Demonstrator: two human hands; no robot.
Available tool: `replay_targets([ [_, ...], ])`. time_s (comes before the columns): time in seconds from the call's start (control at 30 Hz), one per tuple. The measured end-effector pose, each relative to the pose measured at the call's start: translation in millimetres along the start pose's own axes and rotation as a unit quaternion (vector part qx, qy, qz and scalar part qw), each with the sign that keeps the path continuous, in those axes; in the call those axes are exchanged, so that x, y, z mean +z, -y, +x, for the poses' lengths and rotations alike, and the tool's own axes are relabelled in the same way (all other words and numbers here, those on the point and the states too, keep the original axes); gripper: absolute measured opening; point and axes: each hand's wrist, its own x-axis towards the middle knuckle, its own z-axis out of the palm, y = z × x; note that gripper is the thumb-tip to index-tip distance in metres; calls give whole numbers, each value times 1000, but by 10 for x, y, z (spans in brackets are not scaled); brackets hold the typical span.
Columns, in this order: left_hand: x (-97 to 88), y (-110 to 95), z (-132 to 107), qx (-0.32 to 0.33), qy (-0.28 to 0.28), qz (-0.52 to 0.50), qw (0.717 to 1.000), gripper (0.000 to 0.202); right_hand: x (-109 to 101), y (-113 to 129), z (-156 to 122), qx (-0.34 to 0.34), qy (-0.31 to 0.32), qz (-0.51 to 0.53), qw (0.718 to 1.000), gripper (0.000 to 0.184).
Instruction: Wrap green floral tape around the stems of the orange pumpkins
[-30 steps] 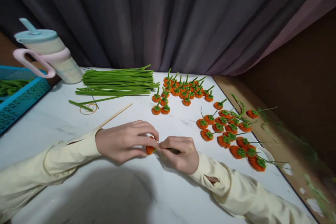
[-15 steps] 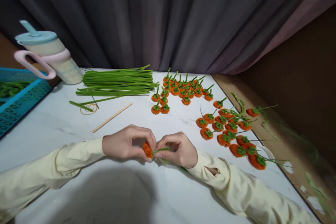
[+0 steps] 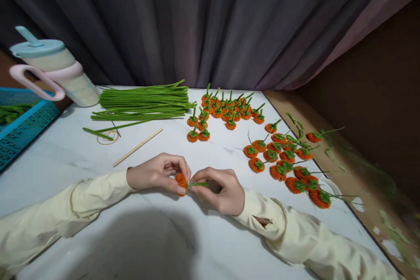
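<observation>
Low centre of frame, over the white surface [image 3: 216, 151]: orange pipe-cleaner pumpkin [image 3: 180, 182] pinched in the left hand [image 3: 154, 174] grip; green stem [image 3: 198, 183] nipped by the right hand [image 3: 220, 190] grip. Finished pumpkins [image 3: 278, 172] at right.

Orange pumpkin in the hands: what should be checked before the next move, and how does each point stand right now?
1. Hold: the left hand pinches the orange pumpkin: ok.
2. Second hold: the right hand pinches the green stem beside it: ok.
3. The green stem sits firmly in the orange pumpkin: cannot tell, fingers hide the joint.
4. Bare table under both hands: ok.
5. The wooden stick and the green wires lie apart from the hands: ok.
</observation>
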Motion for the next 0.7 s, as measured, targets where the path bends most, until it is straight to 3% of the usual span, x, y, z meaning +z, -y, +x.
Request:
replay_targets([
  [0.17, -16, 20, 10, -102, -14, -108, 989, 22, 31, -51, -59, -186, -21, -154, 970, 13],
  [0.27, -14, 71, 29, -144, -24, -178, 973, 25, 28, -91, -77, -258, -17, -215, 942, 18],
  [0.5, 54, 111, 34, -172, -34, -319, 931, 20, -27, -25, -50, -291, -11, -315, 903, 18],
  [0.7, 85, 66, -16, -187, -52, -365, 911, 15, -11, -8, -48, -350, -48, -405, 843, 11],
])
